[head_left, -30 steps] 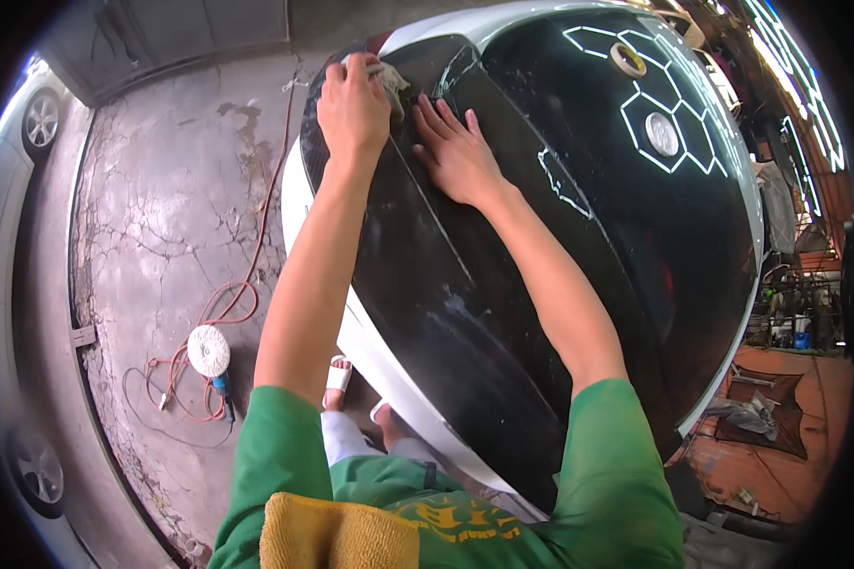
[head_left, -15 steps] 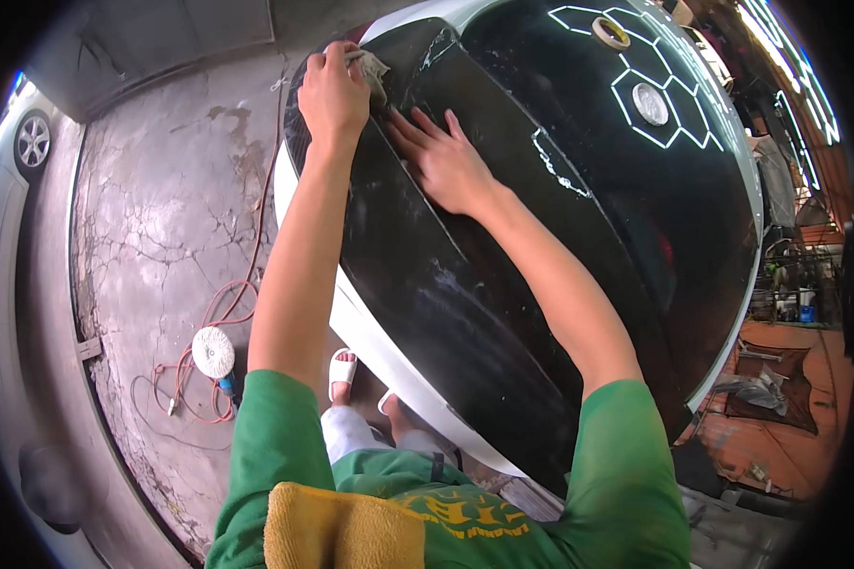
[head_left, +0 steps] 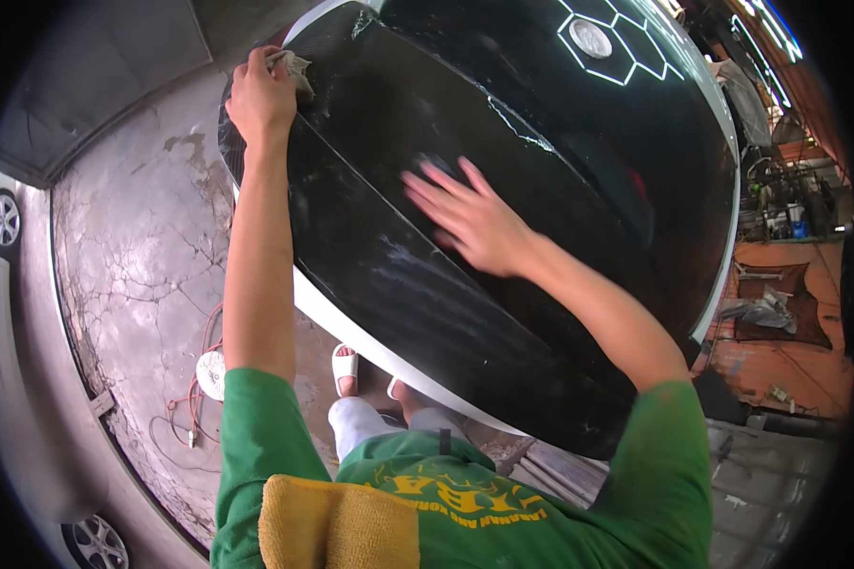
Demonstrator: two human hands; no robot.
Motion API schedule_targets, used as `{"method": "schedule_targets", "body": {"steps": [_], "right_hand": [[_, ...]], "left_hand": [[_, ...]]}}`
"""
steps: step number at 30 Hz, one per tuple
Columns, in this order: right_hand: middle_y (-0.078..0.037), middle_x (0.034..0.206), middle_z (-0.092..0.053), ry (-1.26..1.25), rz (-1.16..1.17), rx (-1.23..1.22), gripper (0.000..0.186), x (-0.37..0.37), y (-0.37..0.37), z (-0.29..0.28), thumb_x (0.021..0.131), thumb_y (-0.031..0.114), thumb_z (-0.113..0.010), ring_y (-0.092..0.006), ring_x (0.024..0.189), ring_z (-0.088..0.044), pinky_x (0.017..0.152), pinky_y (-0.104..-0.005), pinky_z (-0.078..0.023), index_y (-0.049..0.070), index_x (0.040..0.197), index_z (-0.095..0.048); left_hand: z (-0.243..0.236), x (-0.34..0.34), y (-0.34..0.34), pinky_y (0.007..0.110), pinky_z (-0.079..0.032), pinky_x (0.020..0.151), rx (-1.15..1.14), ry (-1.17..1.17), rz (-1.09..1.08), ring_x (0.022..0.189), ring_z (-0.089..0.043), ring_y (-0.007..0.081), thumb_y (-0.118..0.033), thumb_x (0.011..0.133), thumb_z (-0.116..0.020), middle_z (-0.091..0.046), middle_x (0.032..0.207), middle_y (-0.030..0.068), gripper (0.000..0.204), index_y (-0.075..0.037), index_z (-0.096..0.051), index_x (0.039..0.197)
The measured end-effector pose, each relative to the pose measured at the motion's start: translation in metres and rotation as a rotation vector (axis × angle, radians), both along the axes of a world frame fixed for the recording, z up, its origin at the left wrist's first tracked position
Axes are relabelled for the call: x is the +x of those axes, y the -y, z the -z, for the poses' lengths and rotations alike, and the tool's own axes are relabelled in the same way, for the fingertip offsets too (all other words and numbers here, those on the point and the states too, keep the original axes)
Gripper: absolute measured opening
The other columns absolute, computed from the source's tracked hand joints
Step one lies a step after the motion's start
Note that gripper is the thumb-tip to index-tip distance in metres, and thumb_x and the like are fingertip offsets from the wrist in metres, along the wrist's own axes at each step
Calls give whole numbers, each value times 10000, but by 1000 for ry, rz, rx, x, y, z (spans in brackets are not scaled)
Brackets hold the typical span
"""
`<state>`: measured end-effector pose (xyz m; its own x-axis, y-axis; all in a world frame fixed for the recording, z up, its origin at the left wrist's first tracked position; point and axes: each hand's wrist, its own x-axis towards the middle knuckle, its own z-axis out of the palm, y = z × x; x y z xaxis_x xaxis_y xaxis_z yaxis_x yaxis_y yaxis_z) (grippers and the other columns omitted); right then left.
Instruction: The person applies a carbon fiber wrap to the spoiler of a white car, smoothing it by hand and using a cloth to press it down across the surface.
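Left hand [head_left: 261, 98], fingers closed round cloth [head_left: 299, 74], upper left of frame. Right hand [head_left: 482, 223] spread, nothing seen in it, centre; contact unclear. Black panel [head_left: 370, 142], centre, looks partly done: pale smears [head_left: 406, 260] remain.

The black car panel [head_left: 560, 237] looks smooth, glossy far right, duller and streaked nearer. The grey cloth [head_left: 299, 80], far left, is matt and crumpled; left, the concrete floor [head_left: 142, 256] is rough, cracked; near, the yellow towel [head_left: 342, 522] is fuzzy.

Yellow lettering [head_left: 436, 486], large line above smaller line, printed across front of green T-shirt [head_left: 484, 547], lower centre of frame.
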<state>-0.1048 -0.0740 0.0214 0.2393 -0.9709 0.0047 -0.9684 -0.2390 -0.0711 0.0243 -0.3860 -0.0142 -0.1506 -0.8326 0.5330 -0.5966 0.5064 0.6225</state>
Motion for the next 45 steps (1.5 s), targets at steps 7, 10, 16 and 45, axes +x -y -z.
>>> {"method": "schedule_targets", "body": {"steps": [7, 10, 16, 45], "right_hand": [[-84, 1573, -319, 9, -22, 73, 519, 7, -34, -3, 881, 113, -564, -256, 1483, -228, 1205, -556, -142, 23, 1388, -501], [-28, 1599, -278, -37, 144, 345, 652, -10, -155, -30, 841, 200, -663, -217, 1496, -196, 1203, -568, -101, 111, 1450, -446], [-23, 1598, -277, -52, 120, 232, 690, -8, -106, -27, 881, 264, -646, -206, 1484, -231, 1197, -581, -91, 123, 1497, -371], [-35, 1585, -309, 17, 146, 271, 635, 6, -108, -25, 844, 150, -630, -215, 1484, -239, 1185, -593, -116, 94, 1448, -443]], "left_hand": [[2, 12, 3, 467, -502, 786, -34, -46, 50, 961, -646, 347, -290, 911, -604, -661, 1046, 127, 222, -199, -648, 1108], [3, 10, 0, 473, -485, 805, -22, -19, 29, 985, -644, 333, -293, 910, -602, -663, 1054, 119, 231, -205, -647, 1119], [-6, -5, -5, 470, -445, 840, 33, 96, 29, 1025, -638, 305, -290, 904, -601, -667, 1074, 94, 258, -228, -642, 1152], [0, 7, 8, 450, -481, 817, -10, 119, 21, 984, -652, 317, -355, 898, -611, -687, 1016, 98, 257, -239, -658, 1122]]}}
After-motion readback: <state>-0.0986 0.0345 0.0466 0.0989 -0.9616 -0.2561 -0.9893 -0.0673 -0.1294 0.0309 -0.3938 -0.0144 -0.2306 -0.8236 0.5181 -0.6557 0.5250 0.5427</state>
